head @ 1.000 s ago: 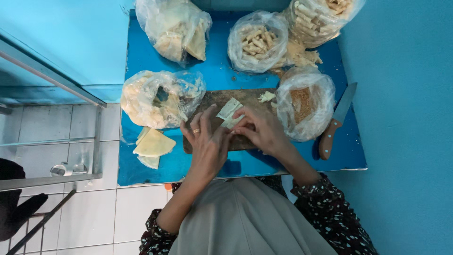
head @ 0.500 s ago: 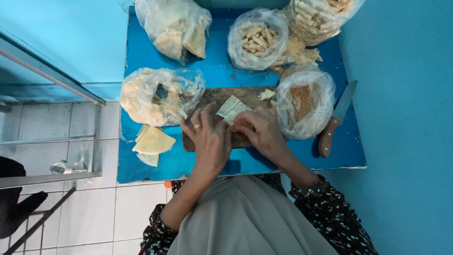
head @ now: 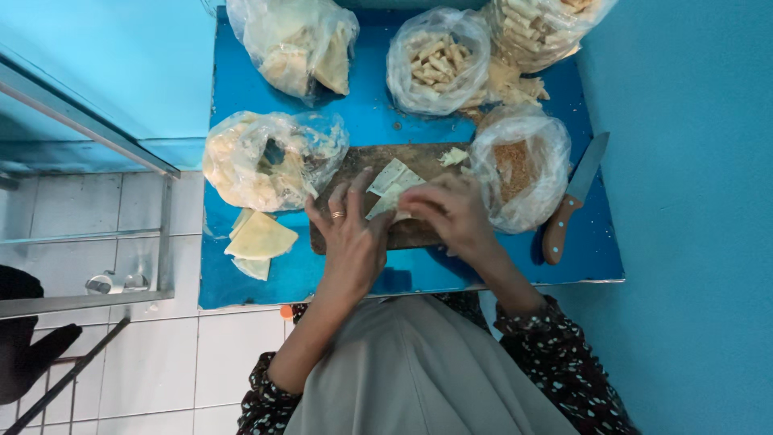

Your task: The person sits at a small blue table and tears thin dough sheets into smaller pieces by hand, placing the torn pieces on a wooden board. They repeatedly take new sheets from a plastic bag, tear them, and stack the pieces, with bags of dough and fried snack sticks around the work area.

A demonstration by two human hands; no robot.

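Note:
A pale dough wrapper (head: 392, 184) lies on a dark wooden board (head: 378, 159) on the blue table (head: 378, 121). My left hand (head: 352, 238), with a ring on one finger, rests on the board with its fingertips at the wrapper's left edge. The fingers of my right hand (head: 451, 211) are curled over the wrapper's right end, pinching it. A small scrap of dough (head: 453, 156) lies on the board's far right corner.
Several clear plastic bags stand around the board: brown crumbs (head: 515, 169) at right, rolled pieces (head: 435, 64) behind, wrappers (head: 266, 161) at left. Triangular wrappers (head: 259, 238) lie loose at left. A wooden-handled knife (head: 572, 201) lies by the right edge.
Both hands have shifted slightly on the wrapper; my right fingers have closed further over its right end. The bags and knife have not moved.

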